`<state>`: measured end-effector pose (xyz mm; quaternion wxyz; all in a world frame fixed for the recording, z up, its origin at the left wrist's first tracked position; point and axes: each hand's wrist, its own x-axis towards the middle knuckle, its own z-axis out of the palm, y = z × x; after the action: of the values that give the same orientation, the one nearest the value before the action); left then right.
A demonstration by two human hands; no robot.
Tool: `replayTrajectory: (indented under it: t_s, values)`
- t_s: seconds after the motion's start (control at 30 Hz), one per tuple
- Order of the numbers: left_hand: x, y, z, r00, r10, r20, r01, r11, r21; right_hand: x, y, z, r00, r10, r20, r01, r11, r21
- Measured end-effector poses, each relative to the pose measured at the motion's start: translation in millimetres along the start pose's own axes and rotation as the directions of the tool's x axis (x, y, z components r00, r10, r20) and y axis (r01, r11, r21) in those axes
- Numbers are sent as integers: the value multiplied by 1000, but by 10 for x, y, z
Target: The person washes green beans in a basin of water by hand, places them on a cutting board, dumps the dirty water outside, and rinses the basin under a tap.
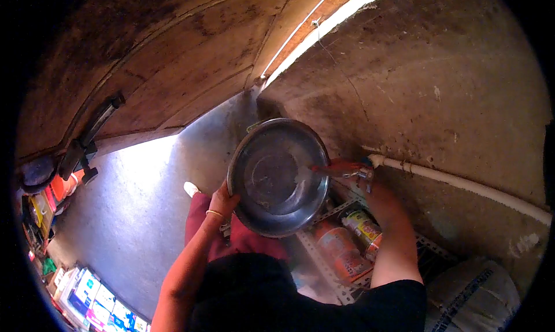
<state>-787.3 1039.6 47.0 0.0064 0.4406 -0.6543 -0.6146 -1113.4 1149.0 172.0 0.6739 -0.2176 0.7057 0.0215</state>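
Note:
A round, dark metal basin (280, 184) is held up in front of my body, its inside facing me. A little liquid or shine shows at its bottom. My left hand (224, 201) is closed on the left part of the rim, with a thin band around that wrist. On the other side, my right hand (344, 169) grips the right rim, one digit reaching over the edge. A metal tap (364, 173) lies across the view of my right wrist and hides part of that hand.
A pale pipe (462, 183) runs along the wall to the tap. Below my right arm, a perforated metal rack (324, 262) holds an orange container (342, 252) and a yellow-labelled one (363, 225). A sack (477, 300) stands at lower right. A wooden door (173, 60) rises ahead; boxes (95, 300) sit lower left.

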Motion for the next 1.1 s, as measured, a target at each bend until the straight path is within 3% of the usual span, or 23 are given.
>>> replayTrajectory:
  t_s: [0.17, 0.27, 0.33, 0.37, 0.4, 0.47, 0.5, 0.53, 0.57, 0.63, 0.67, 0.7, 0.77, 0.8, 1.0, 1.1]
  values:
    - [44, -112, -3, 999, 52, 2, -52, 999, 4, -92, -131, 35, 1000, 0, -5, 0, 996, 84]
    - [83, -80, -21, 999, 36, 6, -35, 995, -91, -141, -166, 89, 997, -11, -70, 17, 995, 96]
    - [49, 101, -142, 999, -24, 25, 22, 994, 109, -11, -16, 216, 992, -103, -77, 121, 945, 305]
    - [47, 145, -183, 999, -16, 36, 12, 994, 108, 17, 24, 301, 988, -130, -86, 153, 915, 374]
    - [51, 184, -216, 997, -52, 52, 45, 991, 127, 23, 54, 468, 743, -586, -322, 667, 610, 428]
    - [108, 160, -233, 995, -67, 79, 55, 987, 149, 264, 324, 491, 250, -793, -556, 950, 89, 300]
    - [163, 42, -208, 985, -142, 96, 121, 973, 196, 632, 735, 356, 750, -566, -341, 659, 681, 320]
    - [214, -81, -183, 971, -215, 103, 184, 952, 244, 905, 1019, 256, 986, -55, -160, 86, 977, 195]
    - [222, -241, -137, 974, -198, 106, 167, 954, 248, 1033, 1145, 267, 983, -58, -177, 93, 976, 198]
    - [269, -495, -86, 997, 10, 78, -7, 999, -36, 1183, 1291, 365, 958, 8, -288, 91, 940, 329]
    - [169, -100, -222, 981, 174, 83, -171, 984, -42, 1210, 1308, 407, 954, 5, -301, 99, 939, 330]
    - [181, -39, -210, 978, 189, 83, -186, 982, -41, 1263, 1311, 407, 950, 7, -311, 101, 939, 330]
    - [171, -28, -210, 999, 15, 50, -20, 994, 104, 1264, 1237, 356, 948, 39, -317, 60, 953, 297]
    - [162, -41, -236, 998, 13, 64, -25, 980, 198, 1261, 1196, 333, 946, 54, -319, 42, 958, 285]
    - [186, 135, -313, 997, 0, 79, -14, 985, 174, 1132, 924, 292, 910, 161, -382, -91, 977, 193]
    - [260, -75, -349, 997, -19, 71, 8, 989, 149, 1067, 789, 408, 837, 229, -496, -153, 970, 190]
